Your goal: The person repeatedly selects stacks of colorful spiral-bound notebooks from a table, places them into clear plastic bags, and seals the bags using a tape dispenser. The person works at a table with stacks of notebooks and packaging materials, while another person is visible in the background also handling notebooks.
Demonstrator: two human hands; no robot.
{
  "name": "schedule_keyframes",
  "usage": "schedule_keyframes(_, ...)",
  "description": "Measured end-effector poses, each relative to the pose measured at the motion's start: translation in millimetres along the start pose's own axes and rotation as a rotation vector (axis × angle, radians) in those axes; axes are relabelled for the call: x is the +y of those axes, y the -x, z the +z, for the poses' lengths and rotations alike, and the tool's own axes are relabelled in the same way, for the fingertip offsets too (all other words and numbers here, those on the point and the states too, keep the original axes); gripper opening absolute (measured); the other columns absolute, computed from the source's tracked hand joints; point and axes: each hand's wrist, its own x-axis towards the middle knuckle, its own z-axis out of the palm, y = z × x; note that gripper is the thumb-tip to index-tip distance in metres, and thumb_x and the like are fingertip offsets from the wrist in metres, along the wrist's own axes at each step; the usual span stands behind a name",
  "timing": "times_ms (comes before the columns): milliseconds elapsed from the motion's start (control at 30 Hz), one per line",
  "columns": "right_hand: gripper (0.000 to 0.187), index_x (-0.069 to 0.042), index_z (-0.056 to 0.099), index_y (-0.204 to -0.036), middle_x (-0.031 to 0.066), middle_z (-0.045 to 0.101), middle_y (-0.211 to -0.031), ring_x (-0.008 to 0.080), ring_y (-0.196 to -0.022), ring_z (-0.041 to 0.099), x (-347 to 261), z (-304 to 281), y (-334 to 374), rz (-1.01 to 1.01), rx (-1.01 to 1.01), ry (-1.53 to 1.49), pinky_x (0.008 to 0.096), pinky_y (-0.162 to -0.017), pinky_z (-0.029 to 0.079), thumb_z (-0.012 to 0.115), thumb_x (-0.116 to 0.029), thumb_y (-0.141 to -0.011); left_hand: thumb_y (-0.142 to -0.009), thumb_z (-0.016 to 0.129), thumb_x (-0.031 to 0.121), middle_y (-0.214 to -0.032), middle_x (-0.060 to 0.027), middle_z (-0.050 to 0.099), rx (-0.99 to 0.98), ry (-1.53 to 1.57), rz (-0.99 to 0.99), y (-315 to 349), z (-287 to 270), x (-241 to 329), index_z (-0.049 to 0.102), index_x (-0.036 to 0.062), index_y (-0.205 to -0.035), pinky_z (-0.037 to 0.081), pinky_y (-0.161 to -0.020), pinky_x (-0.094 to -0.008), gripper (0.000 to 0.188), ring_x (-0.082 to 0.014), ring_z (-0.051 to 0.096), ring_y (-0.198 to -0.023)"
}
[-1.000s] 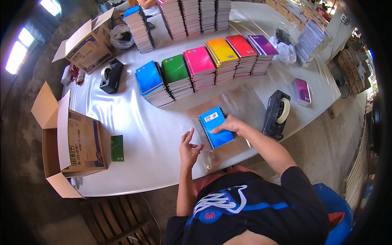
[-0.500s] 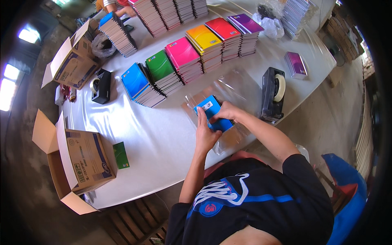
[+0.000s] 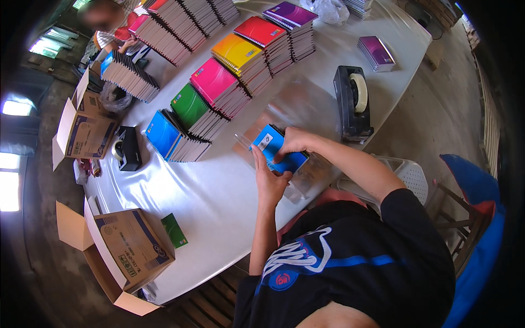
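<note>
Head view: both hands work a blue spiral notebook (image 3: 278,148) near the front edge of the white tabletop (image 3: 219,191); the right hand (image 3: 295,141) lies on its cover with the grip closed over its far edge, and the left hand (image 3: 269,180) has fingers open and flat against its near side, with a clear plastic sleeve (image 3: 298,106) around and beneath. Stacks of blue (image 3: 169,136), green (image 3: 194,112), pink (image 3: 219,87) and yellow notebooks (image 3: 240,57) run up-left, and a black tape dispenser (image 3: 353,104) stands just right of the sleeve.

Bare white surface (image 3: 219,191) lies open left of the hands; stacked colourful spiral notebooks (image 3: 219,90) and a black tape dispenser (image 3: 353,104) block beyond.
</note>
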Motion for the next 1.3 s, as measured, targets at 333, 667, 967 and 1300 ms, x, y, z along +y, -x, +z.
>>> schedule_keyframes(333, 0.107, 0.010, 0.010, -0.139, 0.0307, 0.031, -0.140, 0.0356, -0.128, 0.039, 23, 10, -6, -0.244, 0.060, -0.125, 0.0349, -0.104, 0.033, 0.072, -0.046, -0.072, -0.062, 0.085, 0.014, -0.141, -0.0272, 0.026, -0.032, 0.083, 0.312, -21, 20, -13, -0.025, 0.0061, -0.141, 0.049, -0.087, -0.0346, 0.135, -0.0296, 0.051, -0.113)
schedule_keyframes(667, 0.089, -0.001, -0.016, -0.142, 0.0332, 0.011, -0.146, 0.0448, -0.136, 0.017, 25, 26, -2, -0.305, 0.118, 0.249, 0.0430, -0.111, 0.018, 0.049, -0.038, -0.093, -0.074, 0.073, 0.008, -0.147, -0.0163, 0.028, 0.049, -0.210, 0.274, 1, -10, 0, 0.028, 0.0098, -0.142, 0.046, -0.091, -0.0411, 0.081, -0.0324, 0.054, -0.115)
schedule_keyframes(967, 0.073, 0.008, 0.015, -0.141, 0.0259, 0.009, -0.150, 0.0389, -0.140, 0.009, 47, 4, 19, -0.094, 0.511, 0.369, 0.0430, -0.113, 0.013, 0.047, -0.035, -0.093, -0.083, 0.063, 0.031, -0.148, 0.0004, 0.032, -0.014, -0.871, 0.260, -2, -2, -25, 0.039, 0.0135, -0.140, 0.032, -0.099, -0.0553, 0.064, -0.0184, 0.031, -0.136)
schedule_keyframes(1300, 0.089, -0.007, 0.034, -0.139, 0.0150, 0.062, -0.100, 0.0251, -0.077, 0.064, 82, 0, 24, -0.123, 0.837, 0.209, 0.0329, -0.073, 0.050, 0.079, -0.022, -0.064, -0.083, 0.064, 0.028, -0.149, 0.0018, 0.029, -0.052, -0.757, 0.224, -3, -3, -23, 0.038, 0.0135, -0.140, 0.040, -0.091, -0.0589, 0.064, -0.0187, 0.029, -0.137)
